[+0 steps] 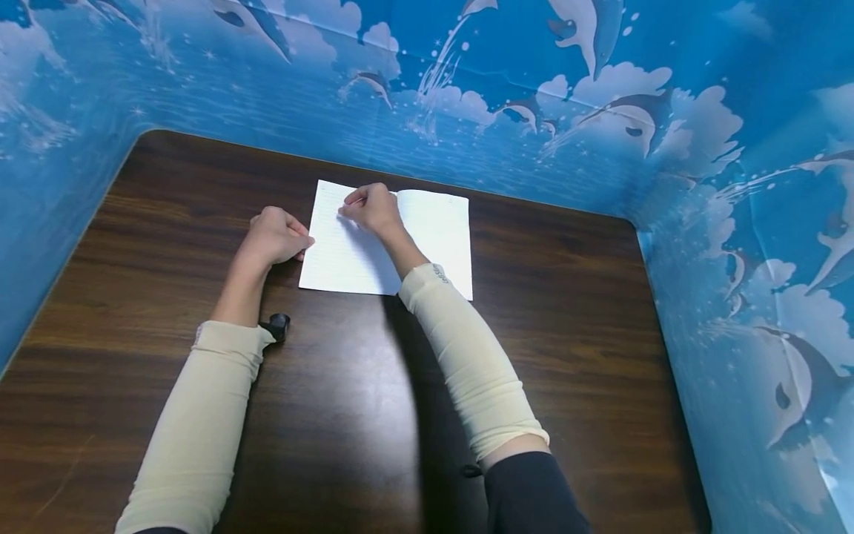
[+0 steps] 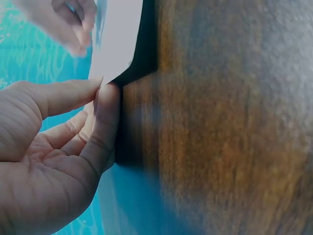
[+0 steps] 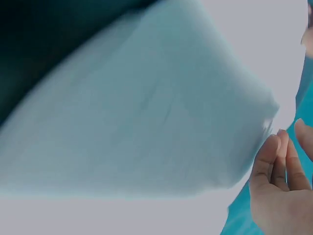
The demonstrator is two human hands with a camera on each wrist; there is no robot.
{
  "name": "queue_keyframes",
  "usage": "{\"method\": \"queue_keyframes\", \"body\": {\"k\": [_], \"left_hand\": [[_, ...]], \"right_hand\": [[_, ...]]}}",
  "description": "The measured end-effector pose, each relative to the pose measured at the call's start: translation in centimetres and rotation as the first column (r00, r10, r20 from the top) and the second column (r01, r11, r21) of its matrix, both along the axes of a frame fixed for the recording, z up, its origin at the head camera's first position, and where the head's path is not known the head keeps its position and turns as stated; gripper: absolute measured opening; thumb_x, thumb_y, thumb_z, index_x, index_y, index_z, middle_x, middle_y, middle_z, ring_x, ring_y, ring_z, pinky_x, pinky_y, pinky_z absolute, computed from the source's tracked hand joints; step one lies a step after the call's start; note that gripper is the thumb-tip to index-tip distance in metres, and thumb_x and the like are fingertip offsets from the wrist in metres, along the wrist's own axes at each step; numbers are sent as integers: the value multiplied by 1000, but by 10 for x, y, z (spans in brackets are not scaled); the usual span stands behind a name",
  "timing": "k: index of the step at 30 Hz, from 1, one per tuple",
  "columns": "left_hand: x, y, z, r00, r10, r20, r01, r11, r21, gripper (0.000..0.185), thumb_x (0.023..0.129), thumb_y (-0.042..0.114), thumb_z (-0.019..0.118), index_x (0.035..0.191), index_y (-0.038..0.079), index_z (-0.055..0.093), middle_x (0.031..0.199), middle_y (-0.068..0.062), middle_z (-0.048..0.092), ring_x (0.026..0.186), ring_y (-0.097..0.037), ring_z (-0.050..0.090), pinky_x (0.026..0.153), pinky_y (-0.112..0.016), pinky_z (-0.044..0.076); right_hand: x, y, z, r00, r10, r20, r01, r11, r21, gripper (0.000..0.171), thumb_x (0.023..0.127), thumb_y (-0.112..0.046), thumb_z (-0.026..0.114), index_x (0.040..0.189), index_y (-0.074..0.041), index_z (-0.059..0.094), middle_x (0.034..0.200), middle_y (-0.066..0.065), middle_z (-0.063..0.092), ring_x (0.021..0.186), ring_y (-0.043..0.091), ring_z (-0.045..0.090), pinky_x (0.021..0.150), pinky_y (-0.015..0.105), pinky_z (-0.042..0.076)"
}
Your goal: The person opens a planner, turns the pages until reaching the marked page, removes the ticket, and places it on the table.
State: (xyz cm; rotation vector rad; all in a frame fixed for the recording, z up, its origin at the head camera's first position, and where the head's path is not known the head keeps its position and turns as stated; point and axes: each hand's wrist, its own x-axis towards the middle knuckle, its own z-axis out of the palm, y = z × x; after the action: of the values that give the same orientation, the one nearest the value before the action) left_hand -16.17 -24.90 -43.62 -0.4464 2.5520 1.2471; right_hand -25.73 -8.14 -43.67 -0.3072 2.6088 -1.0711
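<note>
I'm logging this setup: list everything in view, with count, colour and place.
Table: one, dark brown, centre
Notebook: one, white, open on the table's far half
Dolphin-print backdrop: at least one sheet, blue and white, behind and beside the table
Black objects: two, black, near left wrist and right elbow
Sleeves: two, cream, on the forearms
Dark clothing: two parts visible, bottom edge
Left hand: one, bare, pinching notebook's left edge
Right hand: one, bare, over left page

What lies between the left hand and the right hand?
Part of the lined left page of the open notebook lies between them; the head view shows it.
</note>
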Motion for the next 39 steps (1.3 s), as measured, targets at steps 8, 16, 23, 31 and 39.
{"method": "queue_keyframes", "body": {"k": [8,16,23,31,39], "left_hand": [[0,2,1,1000,10,16,-10,1000,-11,22,96,16,65,101,-5,69,68,-9,68,102,-34,54,80,-44,43],[0,1,-1,1000,17,23,-17,1000,3,23,95,16,66,101,-5,69,68,-9,68,101,-34,54,83,-44,43],[1,2,-2,1000,6,-8,-6,1000,-5,23,95,16,65,99,-6,70,70,-9,67,102,-34,51,74,-41,42],[6,0,-5,1000,-1,-20,1,1000,-9,26,96,18,64,100,-7,70,113,-28,47,117,-42,37,77,-47,41],[2,5,-5,1000,29,-11,-29,1000,1,23,96,17,65,103,-5,68,102,-26,57,107,-37,46,71,-41,42]], "right_hand": [[-25,50,23,995,-99,-11,100,993,65,29,91,-29,75,116,-13,75,104,0,72,94,11,61,82,23,49],[-41,99,40,988,-155,3,153,979,137,39,95,-30,70,129,-11,67,117,3,71,110,15,60,92,29,49],[-39,130,35,975,-220,-32,219,920,324,42,96,-32,68,135,-17,64,137,1,63,118,17,62,93,35,52],[-30,148,1,972,-217,-88,232,837,495,39,96,-36,67,132,-21,66,135,3,62,105,19,59,88,40,52],[-26,152,-12,972,-160,-171,230,790,568,45,97,-41,63,140,-28,59,131,4,60,114,20,55,92,43,51]]}}
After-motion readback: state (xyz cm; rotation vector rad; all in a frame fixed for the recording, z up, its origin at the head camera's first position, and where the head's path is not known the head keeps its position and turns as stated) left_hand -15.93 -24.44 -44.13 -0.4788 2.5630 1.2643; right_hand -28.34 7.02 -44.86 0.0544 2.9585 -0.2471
